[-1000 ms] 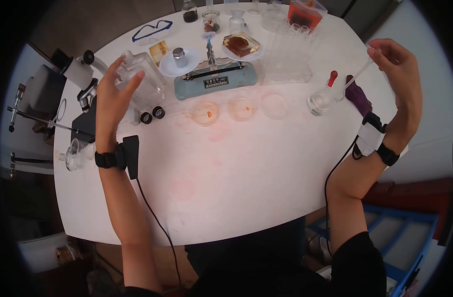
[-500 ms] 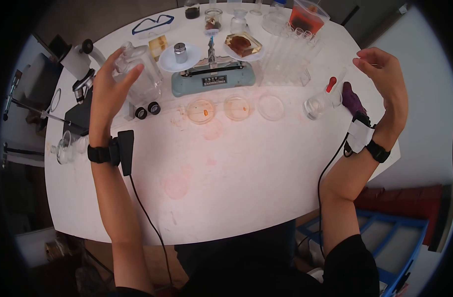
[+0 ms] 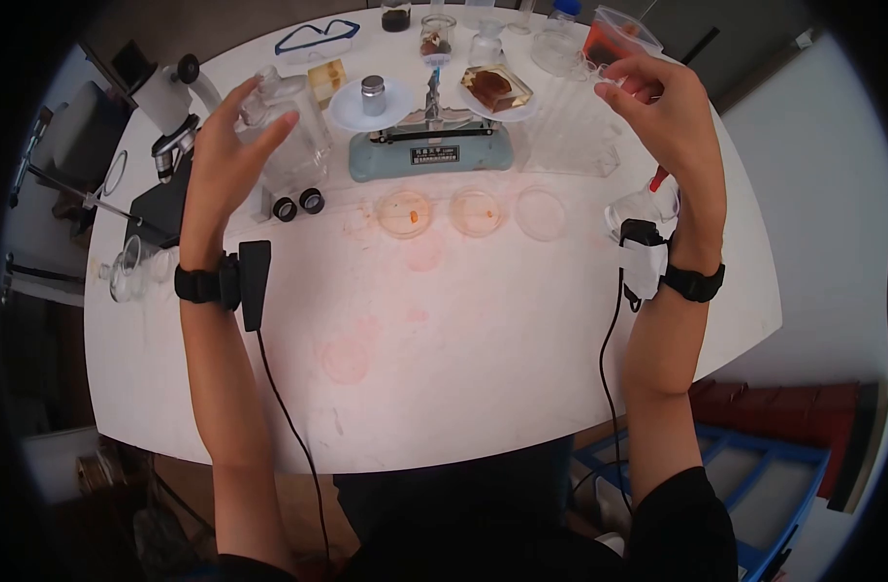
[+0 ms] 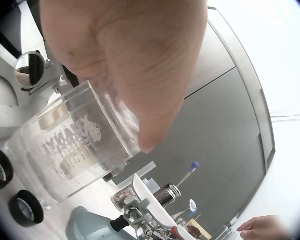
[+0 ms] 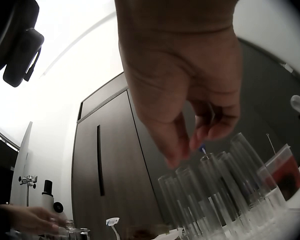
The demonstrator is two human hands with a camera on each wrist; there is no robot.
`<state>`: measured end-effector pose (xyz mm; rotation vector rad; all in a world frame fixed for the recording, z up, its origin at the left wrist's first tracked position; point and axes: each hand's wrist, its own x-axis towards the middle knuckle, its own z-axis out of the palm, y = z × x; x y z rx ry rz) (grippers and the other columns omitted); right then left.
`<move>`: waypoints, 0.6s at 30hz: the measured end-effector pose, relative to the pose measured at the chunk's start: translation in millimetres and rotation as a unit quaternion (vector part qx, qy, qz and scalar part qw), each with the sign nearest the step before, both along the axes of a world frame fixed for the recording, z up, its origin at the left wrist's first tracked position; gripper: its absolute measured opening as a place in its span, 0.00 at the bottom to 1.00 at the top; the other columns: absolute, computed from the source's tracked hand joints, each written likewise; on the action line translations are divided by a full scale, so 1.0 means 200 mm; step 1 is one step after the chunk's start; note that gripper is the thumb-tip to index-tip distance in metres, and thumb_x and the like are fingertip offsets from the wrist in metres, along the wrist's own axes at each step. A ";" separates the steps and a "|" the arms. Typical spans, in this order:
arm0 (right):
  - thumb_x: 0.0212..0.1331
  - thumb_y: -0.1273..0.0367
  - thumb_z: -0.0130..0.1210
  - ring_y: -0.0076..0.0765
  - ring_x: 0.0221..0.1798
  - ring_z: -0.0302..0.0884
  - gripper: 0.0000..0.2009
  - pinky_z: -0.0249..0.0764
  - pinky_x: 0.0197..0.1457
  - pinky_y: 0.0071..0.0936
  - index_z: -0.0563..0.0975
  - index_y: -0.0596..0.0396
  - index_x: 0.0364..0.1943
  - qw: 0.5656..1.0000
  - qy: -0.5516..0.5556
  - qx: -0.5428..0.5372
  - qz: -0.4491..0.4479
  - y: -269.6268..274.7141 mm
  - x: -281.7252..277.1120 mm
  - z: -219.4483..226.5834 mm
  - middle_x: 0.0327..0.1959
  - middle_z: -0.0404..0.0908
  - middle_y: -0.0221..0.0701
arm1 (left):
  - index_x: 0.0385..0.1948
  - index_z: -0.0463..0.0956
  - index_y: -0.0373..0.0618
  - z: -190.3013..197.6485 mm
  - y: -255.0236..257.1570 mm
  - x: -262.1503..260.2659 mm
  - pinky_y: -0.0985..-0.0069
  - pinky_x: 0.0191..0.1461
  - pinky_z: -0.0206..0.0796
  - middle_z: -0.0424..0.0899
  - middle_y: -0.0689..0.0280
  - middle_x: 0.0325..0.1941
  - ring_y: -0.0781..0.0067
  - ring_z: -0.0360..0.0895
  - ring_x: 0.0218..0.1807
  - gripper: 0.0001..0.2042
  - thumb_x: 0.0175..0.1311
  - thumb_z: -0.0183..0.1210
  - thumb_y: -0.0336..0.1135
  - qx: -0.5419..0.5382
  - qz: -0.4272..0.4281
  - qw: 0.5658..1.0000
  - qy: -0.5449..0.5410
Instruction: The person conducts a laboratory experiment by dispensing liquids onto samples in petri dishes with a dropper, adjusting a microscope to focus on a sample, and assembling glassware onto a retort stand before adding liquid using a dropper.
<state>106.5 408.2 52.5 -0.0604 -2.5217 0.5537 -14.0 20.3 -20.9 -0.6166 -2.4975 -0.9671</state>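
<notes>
My left hand is at a clear glass bottle, thumb and fingers spread apart beside its neck. In the left wrist view the bottle has pale lettering on its side, and the hand covers its top. My right hand is above the clear rack of test tubes. Seen from the right wrist, thumb and fingers bend loosely, with fingertips close over the rims of the tubes and nothing visible held. Behind the right wrist stands a glass beaker with a red-bulbed dropper, partly hidden.
A blue-grey balance stands mid-table, a metal weight on one pan and an amber block on the other. Petri dishes line its front. A microscope is at the left, safety glasses at the back.
My right hand has let go of the thin glass rod it held over the beaker and moved left to above the test tubes. My left hand stays by the bottle.
</notes>
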 end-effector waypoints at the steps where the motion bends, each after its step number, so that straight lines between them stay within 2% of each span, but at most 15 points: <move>1: 0.49 0.66 0.70 0.28 0.31 0.76 0.13 0.73 0.37 0.27 0.84 0.58 0.37 1.000 -0.013 0.025 -0.010 0.00 -0.01 -0.01 0.28 0.81 0.31 | 0.60 0.73 0.34 0.00 0.00 0.00 0.66 0.60 0.68 0.82 0.46 0.53 0.56 0.80 0.55 0.34 0.57 0.68 0.49 0.000 -0.001 1.000 0.002; 6: 0.47 0.65 0.71 0.28 0.31 0.74 0.14 0.71 0.36 0.28 0.84 0.59 0.35 0.998 -0.023 0.058 -0.007 -0.01 -0.05 -0.04 0.27 0.77 0.31 | 0.60 0.73 0.33 -0.01 -0.01 -0.01 0.65 0.60 0.69 0.82 0.46 0.53 0.55 0.80 0.55 0.34 0.57 0.68 0.50 -0.008 0.008 1.000 0.003; 9: 0.48 0.65 0.70 0.27 0.31 0.73 0.13 0.71 0.36 0.27 0.84 0.59 0.34 0.999 -0.025 0.047 -0.003 -0.01 -0.05 -0.05 0.26 0.76 0.31 | 0.59 0.73 0.32 -0.03 -0.01 -0.02 0.64 0.60 0.70 0.82 0.43 0.53 0.51 0.81 0.56 0.34 0.58 0.68 0.50 -0.015 0.000 0.999 0.043; 16: 0.50 0.64 0.69 0.21 0.30 0.71 0.13 0.67 0.34 0.21 0.85 0.58 0.35 0.999 -0.016 -0.033 -0.009 0.05 -0.04 0.00 0.25 0.77 0.25 | 0.60 0.72 0.33 -0.03 -0.02 -0.02 0.66 0.59 0.71 0.83 0.43 0.50 0.53 0.82 0.54 0.34 0.58 0.68 0.51 -0.020 0.005 0.999 0.039; 18: 0.52 0.64 0.69 0.19 0.29 0.70 0.12 0.66 0.34 0.19 0.85 0.59 0.35 0.998 -0.024 -0.051 -0.020 0.05 -0.01 0.04 0.25 0.76 0.23 | 0.61 0.73 0.36 -0.03 -0.03 -0.03 0.63 0.64 0.66 0.81 0.47 0.56 0.52 0.78 0.60 0.33 0.59 0.66 0.52 -0.023 0.004 1.000 0.014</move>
